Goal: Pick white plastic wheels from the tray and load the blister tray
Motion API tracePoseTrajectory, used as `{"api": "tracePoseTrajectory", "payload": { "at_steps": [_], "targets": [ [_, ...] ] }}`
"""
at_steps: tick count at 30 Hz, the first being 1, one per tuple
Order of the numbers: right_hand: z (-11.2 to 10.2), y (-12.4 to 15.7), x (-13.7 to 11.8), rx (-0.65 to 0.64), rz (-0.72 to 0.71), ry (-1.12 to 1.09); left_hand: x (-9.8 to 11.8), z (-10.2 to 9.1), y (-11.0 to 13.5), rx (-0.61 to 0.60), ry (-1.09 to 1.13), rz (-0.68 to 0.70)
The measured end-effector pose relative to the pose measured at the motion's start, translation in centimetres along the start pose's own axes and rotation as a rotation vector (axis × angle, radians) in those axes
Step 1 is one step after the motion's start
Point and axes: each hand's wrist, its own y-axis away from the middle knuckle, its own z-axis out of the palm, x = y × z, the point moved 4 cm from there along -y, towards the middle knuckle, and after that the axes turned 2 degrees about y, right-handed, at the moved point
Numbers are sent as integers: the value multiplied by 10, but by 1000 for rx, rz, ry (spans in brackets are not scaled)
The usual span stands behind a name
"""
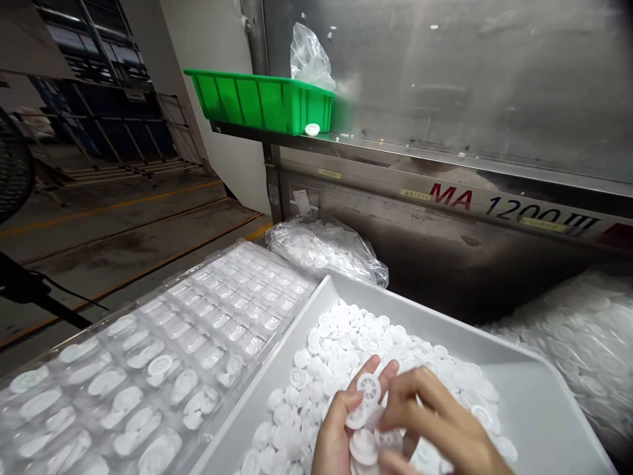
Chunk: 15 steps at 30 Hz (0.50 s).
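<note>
My left hand (332, 429) is cupped over the grey bin (539, 382), holding several small round white plastic discs. A spoked white disc (368, 388) stands between its thumb and fingers, and a plainer disc (364, 446) lies lower in the palm. My right hand (448, 422), slightly blurred, curls over from the right with its fingertips closed on discs in the left palm. Which discs it grips is partly hidden. Beneath both hands the bin holds a heap of loose white discs (341, 343).
Left of the bin lies a clear blister tray (198, 297); its nearer pockets hold white pieces. Filled clear bags (326, 251) sit behind and to the right. A green crate (257, 102) rests on the machine's ledge (395, 148). A fan (14, 165) stands far left.
</note>
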Motion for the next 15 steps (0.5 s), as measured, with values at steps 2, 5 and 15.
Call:
{"api": "tracePoseTrajectory", "payload": {
  "at_steps": [2,5,15],
  "targets": [
    [-10,-35,16,-8,-39,47,2,-2,-4,2,51,33],
    [2,-101,55,20,-31,222,12,-2,-5,-30,104,110],
    [102,-197,106,-111,-43,579,24,0,2,-85,170,153]
  ]
}}
